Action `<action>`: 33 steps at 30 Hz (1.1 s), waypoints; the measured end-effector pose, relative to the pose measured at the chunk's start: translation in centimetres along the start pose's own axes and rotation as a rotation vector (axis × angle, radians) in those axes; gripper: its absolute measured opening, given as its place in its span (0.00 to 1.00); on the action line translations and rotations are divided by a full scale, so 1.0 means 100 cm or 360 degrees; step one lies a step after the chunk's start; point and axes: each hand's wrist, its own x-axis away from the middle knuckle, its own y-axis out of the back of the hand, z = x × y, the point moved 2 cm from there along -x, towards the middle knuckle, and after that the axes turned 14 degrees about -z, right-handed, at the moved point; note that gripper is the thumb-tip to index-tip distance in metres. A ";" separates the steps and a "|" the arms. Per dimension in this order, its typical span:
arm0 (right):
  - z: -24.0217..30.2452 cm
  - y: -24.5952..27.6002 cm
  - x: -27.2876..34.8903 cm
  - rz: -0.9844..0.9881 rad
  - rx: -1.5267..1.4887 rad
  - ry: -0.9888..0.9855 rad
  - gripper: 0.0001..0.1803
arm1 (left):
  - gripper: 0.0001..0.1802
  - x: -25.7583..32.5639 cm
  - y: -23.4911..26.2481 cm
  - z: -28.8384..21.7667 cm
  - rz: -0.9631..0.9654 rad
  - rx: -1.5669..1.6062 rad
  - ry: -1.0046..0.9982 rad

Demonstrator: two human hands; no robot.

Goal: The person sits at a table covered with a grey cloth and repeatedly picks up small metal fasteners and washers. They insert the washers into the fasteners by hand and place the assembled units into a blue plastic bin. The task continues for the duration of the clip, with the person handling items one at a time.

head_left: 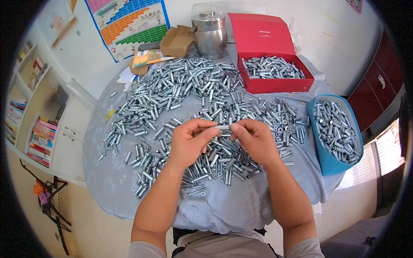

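Note:
Over the middle of the table, my left hand (188, 141) pinches one end of a short silver metal sleeve (222, 127) between thumb and fingers. My right hand (254, 138) is closed at the sleeve's other end, its thumb and forefinger together; whether a smaller part is between them is hidden. The sleeve lies roughly level between both hands. Beneath and around them spreads a large heap of loose metal sleeves and bolts (189, 79). Several small washers (203, 194) lie at the heap's near edge.
An open red box (275, 86) full of metal parts stands at the back right. A blue bin (323, 148), also full, sits at the right edge. Behind the heap are a steel pot (210, 38) and a cardboard box (177, 42). A grey cloth (112, 180) covers the table.

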 end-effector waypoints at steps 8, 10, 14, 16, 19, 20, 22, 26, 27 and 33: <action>-0.007 0.003 -0.004 0.0029 0.0105 -0.0056 0.11 | 0.09 0.000 -0.002 0.004 0.0025 -0.0020 0.0033; -0.001 -0.002 0.000 -0.0078 -0.0070 0.0069 0.11 | 0.09 0.000 -0.002 0.004 0.0016 0.0037 0.0057; -0.002 0.001 -0.002 0.0115 0.0116 -0.0086 0.12 | 0.09 0.001 -0.003 0.004 0.0036 0.0059 0.0039; -0.005 -0.001 0.000 0.0024 0.0020 0.0084 0.13 | 0.09 0.001 -0.004 0.006 0.0038 0.0066 0.0027; -0.002 -0.003 0.002 -0.0033 -0.0052 0.0097 0.13 | 0.09 0.001 -0.005 0.007 0.0029 0.0075 0.0065; -0.001 -0.003 0.002 -0.0039 -0.0063 0.0060 0.13 | 0.09 0.001 -0.005 0.006 0.0024 0.0078 0.0087; -0.004 -0.002 0.000 -0.0021 -0.0001 0.0020 0.13 | 0.08 0.001 -0.005 0.006 0.0032 0.0062 0.0060; 0.003 -0.006 0.004 -0.0079 -0.0102 0.0115 0.13 | 0.08 0.000 -0.005 0.008 0.0024 0.0076 0.0054; 0.001 -0.005 0.002 -0.0031 -0.0029 0.0059 0.13 | 0.08 0.000 -0.005 0.008 0.0017 0.0064 0.0051; -0.004 -0.004 0.000 -0.0023 -0.0028 0.0133 0.12 | 0.08 0.000 -0.005 0.008 -0.0006 0.0078 0.0072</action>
